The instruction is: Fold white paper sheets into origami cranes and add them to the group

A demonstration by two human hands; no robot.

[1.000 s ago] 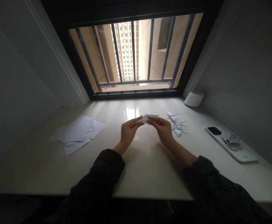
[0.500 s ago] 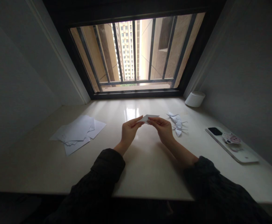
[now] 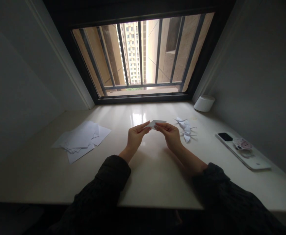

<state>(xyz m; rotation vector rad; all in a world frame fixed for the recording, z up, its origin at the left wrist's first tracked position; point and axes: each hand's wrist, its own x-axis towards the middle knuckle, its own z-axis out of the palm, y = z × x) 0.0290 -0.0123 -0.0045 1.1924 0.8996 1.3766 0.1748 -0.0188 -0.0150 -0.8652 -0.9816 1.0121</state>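
Observation:
Between my two hands is a small piece of folded white paper (image 3: 153,123), held up over the pale counter (image 3: 143,182). My left hand (image 3: 136,134) pinches its left end between thumb and fingers. At the other side, my right hand (image 3: 171,133) grips the paper in the same way, and a pointed tip sticks out behind those fingers. The fingers cover part of the folds. Several folded paper cranes (image 3: 187,130) lie in a row just right of my right hand.
A loose stack of white paper sheets (image 3: 81,137) lies to the left. On the right rest a phone (image 3: 258,161) with a cartoon grip and, farther back, a white cylindrical object (image 3: 204,103) by the wall. A barred window (image 3: 143,97) closes off the back.
Both hands keep their pinch on the folded paper with hardly any movement. The whole view has shifted very slightly.

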